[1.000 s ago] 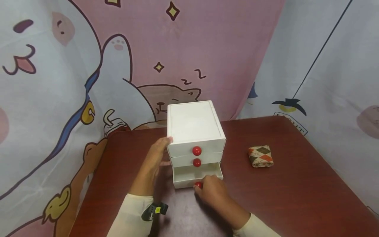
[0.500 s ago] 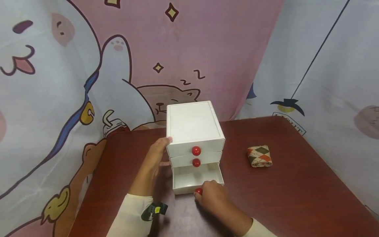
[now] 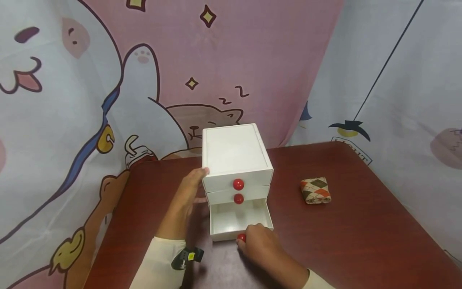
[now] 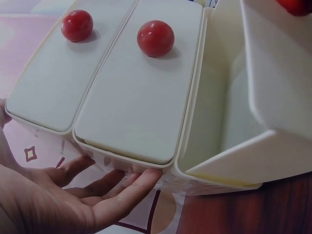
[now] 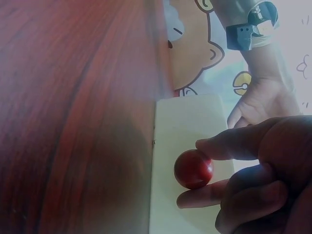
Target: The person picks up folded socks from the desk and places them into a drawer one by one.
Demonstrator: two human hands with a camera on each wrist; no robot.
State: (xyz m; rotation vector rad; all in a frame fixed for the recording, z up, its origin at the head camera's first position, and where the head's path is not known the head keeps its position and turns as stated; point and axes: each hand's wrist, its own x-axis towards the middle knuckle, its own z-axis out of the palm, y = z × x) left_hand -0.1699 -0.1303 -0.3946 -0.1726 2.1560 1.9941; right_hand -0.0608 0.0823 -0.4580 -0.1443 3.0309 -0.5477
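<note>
A small white drawer unit [image 3: 236,148] with three stacked drawers stands on the table. Its top and middle drawers are closed, each with a round red knob; the bottom drawer [image 3: 234,216] is pulled well out, its bare floor showing. My right hand [image 3: 261,245] pinches the bottom drawer's red knob [image 5: 193,168] between thumb and finger. Against the unit's left side lies my left hand [image 3: 189,186], thumb at the top front corner. In the left wrist view its fingers [image 4: 129,195] stretch along that side wall, close to the middle drawer [image 4: 141,92].
To the right of the unit, a folded cloth item [image 3: 316,190] with an argyle pattern lies on the dark red-brown table [image 3: 361,224]. Printed cartoon curtains [image 3: 274,72] hang right behind and beside the table. A dark band [image 3: 187,257] is strapped round the left sleeve.
The bottom drawer has slid farther out toward me, with my right hand moving along on its knob. My left hand stays at the unit's side.
</note>
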